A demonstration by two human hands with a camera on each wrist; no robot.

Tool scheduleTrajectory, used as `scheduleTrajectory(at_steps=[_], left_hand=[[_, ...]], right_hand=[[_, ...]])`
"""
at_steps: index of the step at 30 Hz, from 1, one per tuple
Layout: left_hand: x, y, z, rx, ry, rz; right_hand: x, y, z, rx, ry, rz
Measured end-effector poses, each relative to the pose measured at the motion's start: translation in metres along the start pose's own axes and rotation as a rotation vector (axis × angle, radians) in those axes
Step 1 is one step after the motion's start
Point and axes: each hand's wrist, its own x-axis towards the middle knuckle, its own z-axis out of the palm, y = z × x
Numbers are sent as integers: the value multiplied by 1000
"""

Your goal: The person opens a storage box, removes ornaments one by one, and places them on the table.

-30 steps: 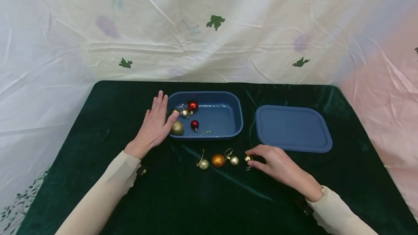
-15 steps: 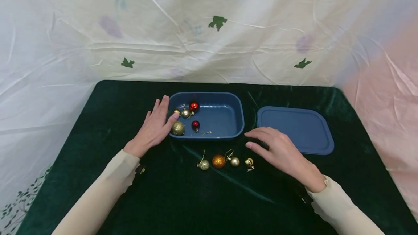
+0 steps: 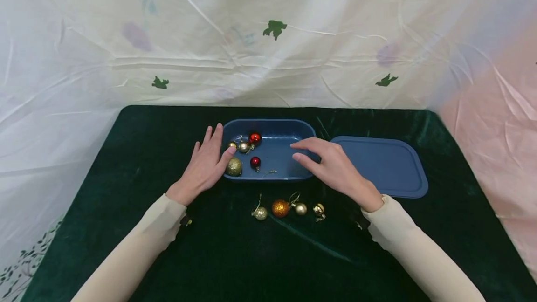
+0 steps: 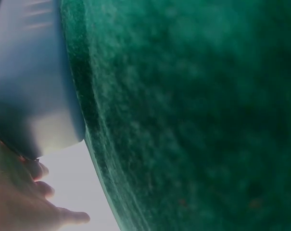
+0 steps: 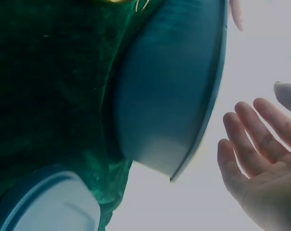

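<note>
My left hand (image 3: pixel 203 164) lies against the left end of a blue plastic box (image 3: pixel 285 176), fingers straight and thumb over the rim. Inside the box's left half are a large gold glitter bauble (image 3: pixel 234 167), a dark red bauble (image 3: pixel 255 162), a bright red bauble (image 3: pixel 254 138) and smaller gold ones. My right hand (image 3: pixel 335 167) hovers at the box's right end, fingers relaxed and holding nothing; the right wrist view shows its fingers (image 5: pixel 253 144) spread beside the box wall. In front of the box sit a pale glitter bauble (image 3: pixel 260 213), an orange bauble (image 3: pixel 280 208) and two shiny gold ones.
A blue lid (image 3: pixel 382 164) lies flat to the right of the box, partly behind the right hand. Dark green velvet cloth (image 3: pixel 251 260) covers the table. A pale curtain (image 3: pixel 235 36) hangs behind the table's far edge.
My right hand has let go of the rightmost gold bauble on the cloth and moved up and left over the box. The box and left hand have shifted slightly right.
</note>
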Motion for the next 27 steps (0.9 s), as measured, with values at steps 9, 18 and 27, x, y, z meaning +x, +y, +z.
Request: scheduleTrajectory(at_steps=[9, 18, 27], left_hand=[[0, 1, 2, 12, -27, -6], [0, 4, 3, 14, -27, -13], [0, 5, 3, 18, -42, -27]], right_hand=[[32, -2, 18, 59, -124, 37], [54, 3, 32, 128, -280, 47], [72, 8, 44, 136, -468, 100]])
